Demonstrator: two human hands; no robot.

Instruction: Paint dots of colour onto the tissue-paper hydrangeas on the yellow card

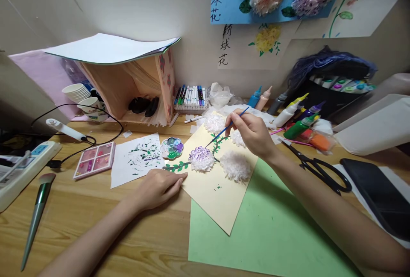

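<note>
My right hand (248,131) pinches a thin blue paintbrush (228,126). The brush tip is at the upper edge of a fluffy paper flower (202,158), purple on top and white below. More white fluffy flowers (236,166) stand on the cream paper (221,208), joined by painted green leafy stems (179,167). My left hand (163,188) lies palm down at the left edge of that paper, fingers stretched toward it and holding nothing. Just above it are a flower-shaped paint palette (172,148) with green and purple paint and a paint-smeared white sheet (134,159).
A green sheet (272,225) lies under the cream paper. On the right are black scissors (317,166), paint bottles (299,127) and a black flat object (378,195). Markers (191,96) stand behind. To the left are a pink box (94,160), a large brush (38,213) and a power strip (25,170).
</note>
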